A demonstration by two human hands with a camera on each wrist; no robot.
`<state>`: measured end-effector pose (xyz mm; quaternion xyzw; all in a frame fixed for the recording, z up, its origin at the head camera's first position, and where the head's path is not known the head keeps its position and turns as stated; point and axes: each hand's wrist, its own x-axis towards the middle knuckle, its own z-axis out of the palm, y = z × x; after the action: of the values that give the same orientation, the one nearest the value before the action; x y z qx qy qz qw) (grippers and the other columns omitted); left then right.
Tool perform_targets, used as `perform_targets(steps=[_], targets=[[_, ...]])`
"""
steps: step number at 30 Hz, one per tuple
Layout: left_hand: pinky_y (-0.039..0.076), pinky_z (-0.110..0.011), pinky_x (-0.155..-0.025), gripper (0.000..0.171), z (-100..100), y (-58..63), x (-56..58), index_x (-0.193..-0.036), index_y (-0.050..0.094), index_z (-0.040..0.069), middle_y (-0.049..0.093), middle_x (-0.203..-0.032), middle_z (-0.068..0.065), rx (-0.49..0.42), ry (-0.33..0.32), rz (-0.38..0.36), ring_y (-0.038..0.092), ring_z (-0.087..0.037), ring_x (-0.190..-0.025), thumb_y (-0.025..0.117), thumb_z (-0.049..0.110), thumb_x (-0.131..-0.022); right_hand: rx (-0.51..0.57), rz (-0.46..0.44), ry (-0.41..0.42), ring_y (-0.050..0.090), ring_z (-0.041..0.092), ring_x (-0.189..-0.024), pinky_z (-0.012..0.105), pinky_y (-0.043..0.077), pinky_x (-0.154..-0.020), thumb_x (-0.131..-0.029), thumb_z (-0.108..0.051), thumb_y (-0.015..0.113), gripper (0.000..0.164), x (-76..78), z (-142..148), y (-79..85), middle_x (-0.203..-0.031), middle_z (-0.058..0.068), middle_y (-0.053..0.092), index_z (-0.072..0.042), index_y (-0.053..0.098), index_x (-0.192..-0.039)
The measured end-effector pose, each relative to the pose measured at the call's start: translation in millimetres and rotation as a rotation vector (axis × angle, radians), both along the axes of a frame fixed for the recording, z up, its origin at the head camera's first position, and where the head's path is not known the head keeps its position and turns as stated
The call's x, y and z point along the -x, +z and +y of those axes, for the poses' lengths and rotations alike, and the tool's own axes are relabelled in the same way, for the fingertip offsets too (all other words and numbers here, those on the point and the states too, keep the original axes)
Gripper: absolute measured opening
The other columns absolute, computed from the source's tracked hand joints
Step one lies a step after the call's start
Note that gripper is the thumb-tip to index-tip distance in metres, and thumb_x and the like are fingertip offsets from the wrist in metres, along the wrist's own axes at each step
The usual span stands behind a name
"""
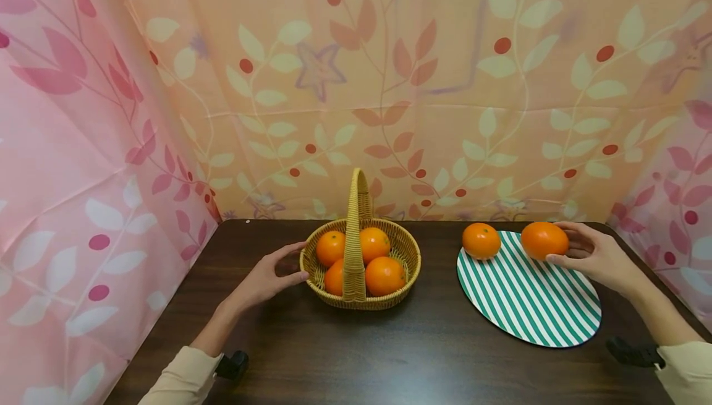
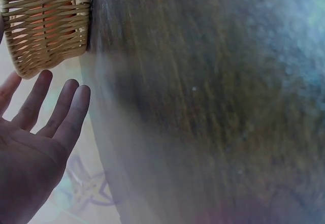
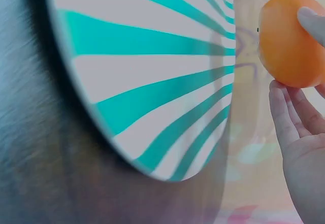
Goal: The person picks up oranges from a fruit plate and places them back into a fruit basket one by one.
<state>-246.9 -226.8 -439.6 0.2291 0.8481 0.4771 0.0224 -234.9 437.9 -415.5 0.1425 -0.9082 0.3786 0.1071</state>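
Observation:
In the head view my right hand (image 1: pixel 606 258) grips an orange (image 1: pixel 544 241) between thumb and fingers, over the back right part of a green-and-white striped oval mat (image 1: pixel 542 309). The right wrist view shows the thumb on one side of this orange (image 3: pixel 284 43) and fingertips under the other. A second orange (image 1: pixel 481 241) sits at the mat's back left edge. My left hand (image 1: pixel 268 278) is at the left side of a wicker basket (image 1: pixel 328 297), thumb and fingertips right at its rim. Its fingers (image 2: pixel 66 107) are spread and relaxed in the left wrist view.
Several oranges (image 1: pixel 385 276) lie in the basket, beneath its tall arched handle (image 1: pixel 353 250). Basket and mat stand on a dark wooden table (image 1: pixel 389 355). Behind it and at both sides hangs a leaf-patterned curtain (image 1: pixel 378 83).

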Motion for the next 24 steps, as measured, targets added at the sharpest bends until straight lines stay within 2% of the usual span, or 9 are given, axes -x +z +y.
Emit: perform_targets(steps=[4, 12, 17, 24], targets=[[0.053, -0.053, -0.092, 0.066, 0, 1.6, 0.6, -0.15, 0.05, 0.007, 0.049, -0.149, -0.017, 0.011, 0.004, 0.005, 0.061, -0.043, -0.116, 0.079, 0.02, -0.092, 0.011, 0.024, 0.022, 0.056, -0.013, -0.1, 0.012, 0.051, -0.077, -0.088, -0.01, 0.082, 0.069, 5.1, -9, 9.5, -0.13, 0.027, 0.055, 0.003, 0.046, -0.146], [0.05, -0.058, -0.095, 0.066, 0, 0.7, 0.6, -0.149, 0.05, 0.005, 0.049, -0.149, -0.019, 0.014, 0.0, 0.013, 0.06, -0.046, -0.116, 0.079, 0.019, -0.092, 0.082, 0.013, 0.064, 0.062, -0.004, -0.103, 0.017, 0.053, -0.082, -0.087, -0.005, 0.082, 0.067, 14.0, -40, 26.1, -0.132, 0.011, 0.055, -0.006, 0.05, -0.146], [0.05, -0.058, -0.094, 0.065, 0, 0.9, 0.7, -0.149, 0.051, 0.006, 0.049, -0.148, -0.018, 0.03, 0.011, 0.012, 0.06, -0.046, -0.116, 0.079, 0.02, -0.092, 0.085, 0.038, 0.125, 0.061, 0.0, -0.105, 0.017, 0.052, -0.085, -0.087, -0.002, 0.081, 0.069, 20.0, -55, 32.3, -0.135, 0.015, 0.052, -0.003, 0.048, -0.148], [0.05, -0.057, -0.094, 0.065, -1, 1.2, 1.8, -0.149, 0.051, 0.007, 0.049, -0.149, -0.018, 0.041, 0.011, 0.008, 0.058, -0.046, -0.117, 0.079, 0.022, -0.092, 0.116, 0.008, 0.158, 0.061, 0.004, -0.107, 0.019, 0.052, -0.088, -0.087, -0.001, 0.081, 0.067, 29.8, -77, 39.1, -0.134, 0.017, 0.056, -0.003, 0.05, -0.146]])
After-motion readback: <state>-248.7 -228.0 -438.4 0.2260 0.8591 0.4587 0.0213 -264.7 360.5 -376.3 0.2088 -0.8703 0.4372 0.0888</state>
